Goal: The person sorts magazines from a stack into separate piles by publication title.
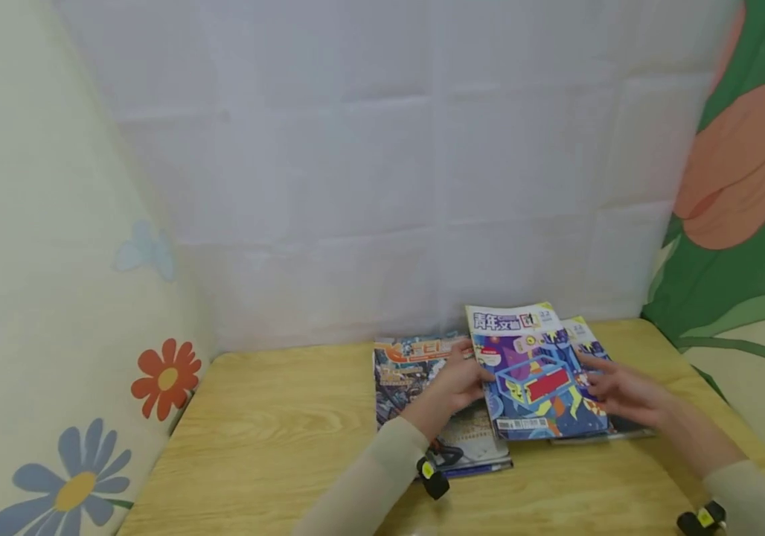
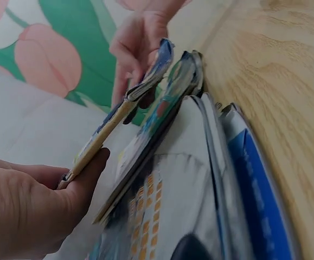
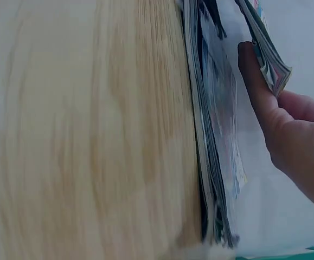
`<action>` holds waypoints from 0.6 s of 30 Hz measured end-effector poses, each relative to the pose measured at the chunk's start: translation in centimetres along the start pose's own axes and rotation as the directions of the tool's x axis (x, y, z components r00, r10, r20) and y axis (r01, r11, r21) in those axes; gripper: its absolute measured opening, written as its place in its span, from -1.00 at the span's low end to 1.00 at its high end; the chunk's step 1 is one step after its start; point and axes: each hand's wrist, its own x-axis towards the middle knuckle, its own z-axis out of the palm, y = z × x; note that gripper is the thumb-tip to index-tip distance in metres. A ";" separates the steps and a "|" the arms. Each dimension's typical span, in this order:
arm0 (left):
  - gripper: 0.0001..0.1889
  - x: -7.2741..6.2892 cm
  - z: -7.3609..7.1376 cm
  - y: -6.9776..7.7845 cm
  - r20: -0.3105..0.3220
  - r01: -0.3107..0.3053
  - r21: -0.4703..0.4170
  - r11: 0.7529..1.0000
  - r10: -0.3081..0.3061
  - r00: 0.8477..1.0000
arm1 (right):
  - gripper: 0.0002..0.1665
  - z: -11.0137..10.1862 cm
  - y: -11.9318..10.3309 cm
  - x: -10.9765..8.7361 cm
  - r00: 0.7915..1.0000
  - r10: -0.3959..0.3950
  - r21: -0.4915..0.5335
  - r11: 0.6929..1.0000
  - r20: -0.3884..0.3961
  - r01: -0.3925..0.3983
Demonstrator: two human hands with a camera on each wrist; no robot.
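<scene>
A magazine (image 1: pixel 536 357) with a purple and blue cover and a red box drawn on it is held tilted above the table by both hands. My left hand (image 1: pixel 451 381) pinches its left edge; in the left wrist view the thumb and fingers close on the spine. My right hand (image 1: pixel 630 393) holds the right edge, which lies between thumb and fingers (image 3: pixel 254 76) in the right wrist view. Partly hidden beneath lies a similar magazine (image 1: pixel 586 339) on the right-hand pile. Left of it, under my left forearm, is a pile of magazines with a dark, orange-lettered cover (image 1: pixel 399 387).
The piles lie on a wood-grain table (image 1: pixel 275 417), near its back edge. Behind stands a creased white sheet (image 1: pixel 329 186). Flower-printed panels (image 1: pixel 54 298) flank the table on both sides. A blue-covered magazine (image 2: pixel 254 179) lies low in the left pile.
</scene>
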 end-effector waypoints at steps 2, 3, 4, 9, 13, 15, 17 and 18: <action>0.00 0.4 0.9 -0.3 -0.019 0.011 0.009 1.000 -0.010 1.000 | 0.11 -0.6 -0.5 -0.4 1.000 0.007 -0.072 0.997 -0.030 -0.009; 0.00 0.6 1.3 -0.5 -0.025 0.014 0.014 1.000 -0.013 1.000 | 0.11 -0.9 -0.7 -0.6 0.999 0.008 -0.101 0.995 -0.045 -0.012; 0.00 0.7 1.7 -0.7 -0.031 0.019 0.015 1.000 -0.019 0.999 | 0.11 -1.1 -0.9 -0.7 0.998 0.011 -0.136 0.991 -0.066 -0.020; -0.04 1.7 3.4 -1.7 -0.055 0.041 0.055 0.998 -0.038 0.998 | 0.07 -2.2 -1.7 -1.5 0.990 0.015 -0.239 0.970 -0.139 -0.048; -0.17 2.3 4.3 -2.4 -0.043 0.054 0.112 0.992 -0.050 0.998 | 0.04 -3.0 -2.0 -2.1 0.985 0.021 -0.297 0.952 -0.173 -0.073; -0.23 2.6 4.6 -2.6 -0.024 0.064 0.154 0.986 -0.061 0.998 | 0.03 -3.5 -2.2 -2.4 0.984 0.019 -0.337 0.938 -0.177 -0.079; -0.27 2.8 4.9 -2.8 -0.010 0.068 0.197 0.978 -0.068 0.998 | 0.02 -4.0 -2.3 -2.7 0.983 0.013 -0.374 0.924 -0.185 -0.082; -0.28 2.9 5.0 -2.9 -0.008 0.068 0.215 0.974 -0.067 0.998 | 0.01 -4.2 -2.4 -2.8 0.982 0.008 -0.389 0.918 -0.186 -0.081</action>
